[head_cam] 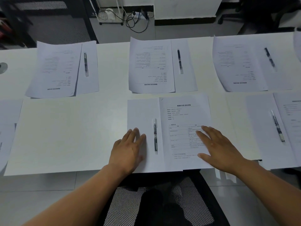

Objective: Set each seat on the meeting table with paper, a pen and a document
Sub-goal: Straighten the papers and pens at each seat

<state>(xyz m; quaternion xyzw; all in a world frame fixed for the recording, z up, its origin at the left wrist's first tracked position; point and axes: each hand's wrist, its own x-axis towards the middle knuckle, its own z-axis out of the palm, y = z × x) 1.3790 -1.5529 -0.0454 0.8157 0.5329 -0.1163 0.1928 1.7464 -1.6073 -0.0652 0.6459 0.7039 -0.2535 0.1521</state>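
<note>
In front of me on the white table (68, 131) lies a blank sheet of paper (141, 115) with a pen (155, 136) on it. A printed document (184, 118) overlaps the sheet's right side. My left hand (128, 149) rests flat on the blank sheet, left of the pen, fingers straight. My right hand (218, 147) lies flat on the document's lower right part, fingers spread. Three more sets of document, paper and pen lie along the far side: far left document (57, 69), far middle document (151, 66), far right document (237, 64).
Another sheet with a pen (277, 126) lies at the near right, and papers (6, 128) reach in at the near left. A black mesh chair (156, 201) stands under the near edge. A round grey grommet (3, 67) sits at the far left. Cables (136, 18) lie on the floor beyond.
</note>
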